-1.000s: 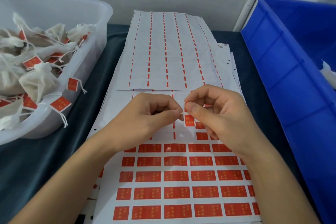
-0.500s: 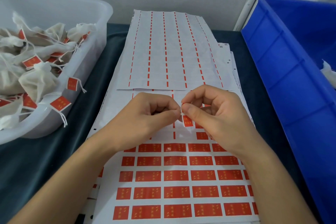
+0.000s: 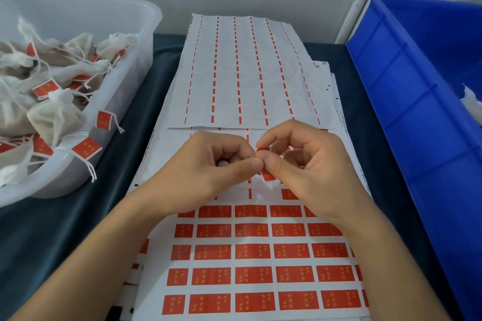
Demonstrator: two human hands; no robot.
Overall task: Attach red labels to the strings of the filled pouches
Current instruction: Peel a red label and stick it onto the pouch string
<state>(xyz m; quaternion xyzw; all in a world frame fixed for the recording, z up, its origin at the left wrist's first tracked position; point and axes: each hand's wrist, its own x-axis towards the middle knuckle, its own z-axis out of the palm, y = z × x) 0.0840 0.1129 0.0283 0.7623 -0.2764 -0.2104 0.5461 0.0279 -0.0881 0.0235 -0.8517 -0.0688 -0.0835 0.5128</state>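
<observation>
1. Nothing here is actually readable. The red labels (image 3: 254, 275) on the sheet nearer than the fingers (image 3: 271, 167) carry small yellow marks, probably characters, but they're too blurry to make out.
2. Same for the label pinched between the fingers (image 3: 267, 174): red with a yellow print, illegible.
3. The labels on the pouch strings (image 3: 86, 148), off to the left of the fingers, show the same yellow print, too small to read.
4. There are tiny dark marks along the sheet edges (image 3: 337, 112) beyond and right of the fingers. Can't read those either.
</observation>
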